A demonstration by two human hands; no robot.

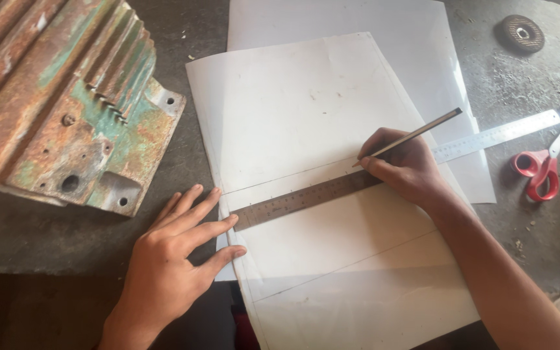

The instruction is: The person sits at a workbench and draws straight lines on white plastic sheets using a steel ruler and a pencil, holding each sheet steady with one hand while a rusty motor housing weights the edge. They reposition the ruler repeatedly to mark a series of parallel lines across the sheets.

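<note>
Dusty grey worktop (533,84) carries a white sheet (306,116) where the steel ruler (306,198) slants up rightward, left hand (173,259) splayed flat at its lower end, right hand (403,165) pinching a pencil (416,135) against its upper edge.

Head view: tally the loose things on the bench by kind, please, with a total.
Paper sheets: 2, top, under
Metal ruler: 1
Pencil: 1
Scissors: 1, red handles
Grinding disc: 1
Rusty finned casing: 1
Total: 7
</note>
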